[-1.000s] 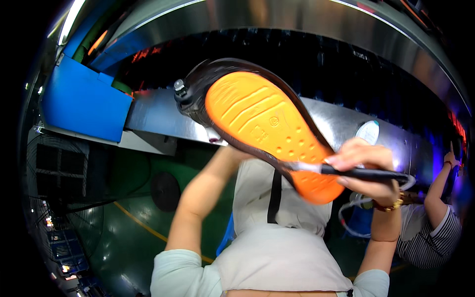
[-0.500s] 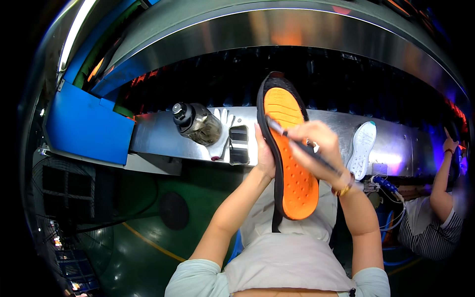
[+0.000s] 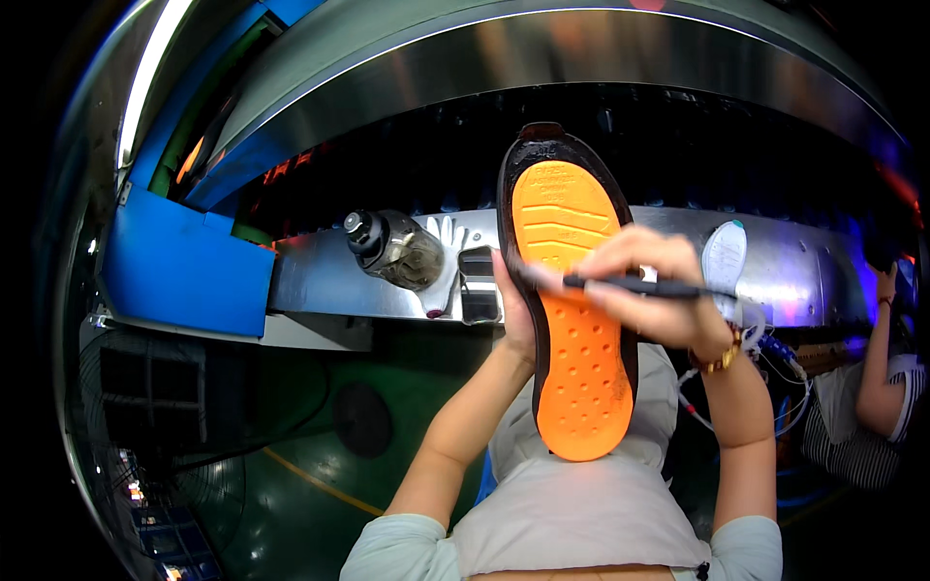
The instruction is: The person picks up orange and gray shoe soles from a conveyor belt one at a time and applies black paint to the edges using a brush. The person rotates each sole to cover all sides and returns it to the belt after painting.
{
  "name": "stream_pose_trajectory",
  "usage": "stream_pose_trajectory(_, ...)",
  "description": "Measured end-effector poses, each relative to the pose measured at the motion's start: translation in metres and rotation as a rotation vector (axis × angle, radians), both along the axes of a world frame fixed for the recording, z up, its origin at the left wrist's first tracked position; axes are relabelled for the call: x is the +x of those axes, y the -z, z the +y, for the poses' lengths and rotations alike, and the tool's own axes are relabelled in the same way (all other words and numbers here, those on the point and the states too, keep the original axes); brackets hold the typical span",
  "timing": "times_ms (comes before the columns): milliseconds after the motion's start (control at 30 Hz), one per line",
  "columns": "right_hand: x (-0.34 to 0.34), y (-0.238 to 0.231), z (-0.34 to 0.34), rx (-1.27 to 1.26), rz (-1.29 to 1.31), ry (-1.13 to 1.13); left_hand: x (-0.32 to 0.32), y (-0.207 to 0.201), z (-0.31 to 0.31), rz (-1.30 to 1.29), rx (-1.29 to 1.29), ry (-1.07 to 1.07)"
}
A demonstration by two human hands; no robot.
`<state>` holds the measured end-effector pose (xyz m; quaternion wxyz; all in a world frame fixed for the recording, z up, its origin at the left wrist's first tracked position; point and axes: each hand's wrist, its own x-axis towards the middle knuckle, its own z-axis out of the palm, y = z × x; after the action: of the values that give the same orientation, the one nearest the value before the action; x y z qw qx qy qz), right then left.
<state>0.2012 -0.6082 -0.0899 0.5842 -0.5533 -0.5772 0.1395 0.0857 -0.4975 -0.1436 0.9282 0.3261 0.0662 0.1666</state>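
Note:
My left hand (image 3: 518, 324) grips a dark shoe upper with a perforated orange bottom (image 3: 583, 378), holding it by its left edge. The bottom faces up, with the heel end toward me. In my right hand (image 3: 670, 254) is a black-handled brush (image 3: 573, 282), pinched between fingers and thumb. Its blurred tip lies over the left rim of the shoe, near the middle; contact there cannot be told. Beyond my right hand, a white shoe sole (image 3: 725, 254) rests on the metal ledge, partly hidden by that hand.
On the metal ledge (image 3: 315, 281) stand a dark transparent bottle (image 3: 412, 257), a white glove (image 3: 443, 295) and a small metal tray (image 3: 480, 259). A steel-fronted machine (image 3: 542, 53) arches behind, with a blue panel (image 3: 189, 261) at left. Another person's arm (image 3: 880, 358) shows far right.
The brush has turned from a steep slant to nearly level, and its tip has moved slightly down along the left rim. The shoe has straightened a little. My view has shifted slightly.

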Motion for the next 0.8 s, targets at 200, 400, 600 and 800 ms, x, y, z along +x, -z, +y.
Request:
stream_pose_trajectory(200,-0.007,-0.001,-0.023,-0.114,0.465,-0.124,-0.003,0.012,0.015,-0.009,0.112,-0.166)
stream_pose_trajectory(400,-0.020,-0.003,-0.034,-0.084,0.178,-0.340,0.007,-0.005,0.025,-0.370,-0.061,-0.055)
stream_pose_trajectory(600,-0.017,0.006,-0.034,-0.074,-0.028,-0.219,0.012,-0.014,0.041,-0.433,-0.045,-0.161)
stream_pose_trajectory(800,-0.005,0.020,-0.050,-0.190,0.191,-0.057,0.009,-0.019,0.052,-0.458,-0.038,-0.087)
